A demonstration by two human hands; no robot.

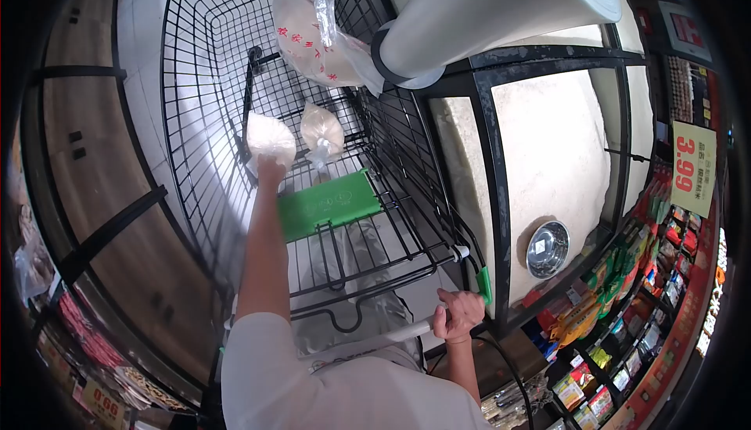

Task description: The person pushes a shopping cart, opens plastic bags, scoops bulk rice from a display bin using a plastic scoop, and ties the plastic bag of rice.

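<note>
My left hand point(271, 166) reaches down into the black wire shopping cart point(188, 78), closed on the gathered neck of a clear plastic bag of white grain point(270, 136). Just to its right lies a second tied bag with beige contents point(321, 129). My right hand point(460, 314) is curled round the right end of the cart's pale handle point(391, 338). A green plastic panel point(328, 205) sits in the cart, close to my left forearm.
A roll of plastic bags point(501, 15) juts over the cart's right side, with a printed bag point(309, 46) hanging from it. Right of the cart is a bin of white grain point(547, 148) holding a metal bowl point(547, 249). A price sign point(693, 168) stands beyond.
</note>
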